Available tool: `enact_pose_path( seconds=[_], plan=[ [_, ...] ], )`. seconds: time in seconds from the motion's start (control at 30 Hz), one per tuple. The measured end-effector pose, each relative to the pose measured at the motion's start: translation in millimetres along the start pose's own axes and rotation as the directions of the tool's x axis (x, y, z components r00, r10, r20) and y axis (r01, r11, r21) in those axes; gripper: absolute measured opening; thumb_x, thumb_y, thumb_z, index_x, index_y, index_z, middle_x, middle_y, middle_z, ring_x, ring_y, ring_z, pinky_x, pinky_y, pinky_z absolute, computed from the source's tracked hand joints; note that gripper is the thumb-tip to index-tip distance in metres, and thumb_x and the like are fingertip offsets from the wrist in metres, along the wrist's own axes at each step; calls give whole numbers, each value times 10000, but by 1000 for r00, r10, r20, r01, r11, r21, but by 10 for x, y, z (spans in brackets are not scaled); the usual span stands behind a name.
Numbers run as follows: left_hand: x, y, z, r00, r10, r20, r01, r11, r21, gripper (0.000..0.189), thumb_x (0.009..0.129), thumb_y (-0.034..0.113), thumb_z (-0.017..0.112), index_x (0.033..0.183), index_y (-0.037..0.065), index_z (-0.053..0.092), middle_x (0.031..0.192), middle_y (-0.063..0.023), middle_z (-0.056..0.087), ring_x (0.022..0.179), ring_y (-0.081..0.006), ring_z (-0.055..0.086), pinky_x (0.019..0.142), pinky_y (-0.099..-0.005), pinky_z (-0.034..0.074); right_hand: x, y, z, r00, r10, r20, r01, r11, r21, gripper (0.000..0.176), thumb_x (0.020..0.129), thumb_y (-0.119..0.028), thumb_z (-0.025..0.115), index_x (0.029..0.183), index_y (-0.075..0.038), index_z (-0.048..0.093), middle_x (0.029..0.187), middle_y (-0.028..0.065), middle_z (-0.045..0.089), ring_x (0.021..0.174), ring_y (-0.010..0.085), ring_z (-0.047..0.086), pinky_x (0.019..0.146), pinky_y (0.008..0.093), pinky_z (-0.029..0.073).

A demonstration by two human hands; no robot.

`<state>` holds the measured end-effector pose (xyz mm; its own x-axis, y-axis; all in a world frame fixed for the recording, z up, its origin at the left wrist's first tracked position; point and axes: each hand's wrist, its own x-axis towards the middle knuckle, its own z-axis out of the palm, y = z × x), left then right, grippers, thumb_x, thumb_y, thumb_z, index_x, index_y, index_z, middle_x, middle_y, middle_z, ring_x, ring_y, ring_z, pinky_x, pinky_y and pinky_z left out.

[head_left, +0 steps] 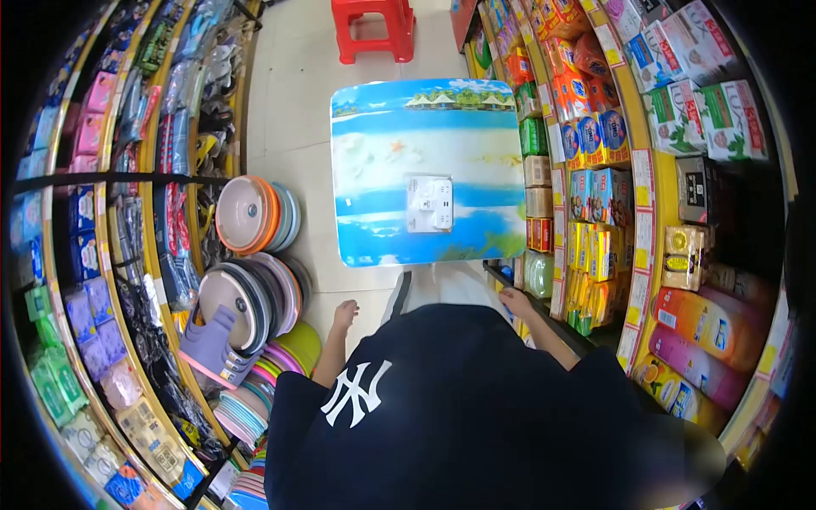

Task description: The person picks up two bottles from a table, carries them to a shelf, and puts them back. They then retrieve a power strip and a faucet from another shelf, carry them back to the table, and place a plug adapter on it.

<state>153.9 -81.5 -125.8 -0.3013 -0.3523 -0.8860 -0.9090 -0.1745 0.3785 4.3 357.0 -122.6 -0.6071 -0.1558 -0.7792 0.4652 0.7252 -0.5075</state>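
A small table [476,153] with a beach picture on its top stands in front of me. On it lies a clear flat package [431,204] with white pieces inside. My left hand [346,314] hangs beside my body, short of the table's near left corner, its fingers loosely apart and holding nothing. Below the near right corner, my right hand [515,302] hangs close to the right shelf, fingers loose, with nothing visible in it. Both hands are apart from the package.
Stacked plastic basins [242,217] and a purple plastic stool [217,340] stand along the left shelves. Packed soaps and detergents [599,136] fill the right shelves. A red stool [374,30] stands on the floor beyond the table.
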Motion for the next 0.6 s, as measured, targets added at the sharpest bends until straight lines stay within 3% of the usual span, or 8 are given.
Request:
enact_pose_path(
  seconds=[0.07,0.13,0.2,0.23,0.33,0.37,0.47,0.6],
  plan=[
    [-18,-236,15,998,-50,32,51,998,-41,369,703,288,474,983,50,508,814,-73,556,685,-170,516,521,-312,404,-160,51,60,994,-81,-70,78,996,-46,349,748,-297,458,958,-30,536,818,135,579,754,246,555,687,300,420],
    [183,-469,35,988,121,95,-129,988,83,355,705,289,465,945,35,526,783,-91,558,679,-167,523,551,-308,412,92,560,203,966,-225,-130,209,970,-128,341,756,-287,446,958,-28,535,824,143,575,769,253,548,691,300,419],
    [445,-765,186,945,269,187,-304,933,192,349,707,291,456,907,19,543,752,-108,561,672,-165,529,582,-304,420,446,846,257,991,-127,-47,125,991,-45,341,762,-279,437,967,-22,531,856,156,566,823,248,533,722,295,405],
    [774,-988,392,966,223,128,-248,942,227,356,696,288,476,890,-2,546,766,-152,568,734,-202,545,656,-295,420,528,851,201,997,-74,-1,74,997,-10,341,766,-275,432,971,-20,529,872,163,562,850,245,525,738,292,398],
    [484,-400,491,796,551,249,-603,759,246,355,713,283,471,915,-2,539,825,-173,569,788,-252,545,688,-311,414,541,248,74,996,-79,-48,83,993,88,350,729,-273,491,960,-13,521,878,117,565,801,186,528,703,267,403],
    [374,-128,567,821,515,248,-569,691,446,331,753,267,441,927,2,537,841,-175,568,798,-269,544,693,-311,410,551,26,42,999,-10,-38,15,990,138,370,719,-286,500,974,-17,515,880,123,562,790,186,531,695,270,408],
    [-225,755,614,896,383,226,-423,890,168,311,757,221,457,963,-4,516,782,-154,569,744,-199,550,647,-277,427,449,-559,-81,989,-137,50,144,973,-183,420,707,-309,504,1002,-10,497,917,155,542,805,218,526,716,290,405],
    [-72,888,645,877,458,148,-468,882,44,323,743,225,470,949,-21,510,790,-145,555,701,-190,541,623,-273,435,455,-767,-114,981,-163,106,187,945,-269,439,711,-312,482,1013,6,487,999,185,512,933,281,488,795,321,375]
  ],
)
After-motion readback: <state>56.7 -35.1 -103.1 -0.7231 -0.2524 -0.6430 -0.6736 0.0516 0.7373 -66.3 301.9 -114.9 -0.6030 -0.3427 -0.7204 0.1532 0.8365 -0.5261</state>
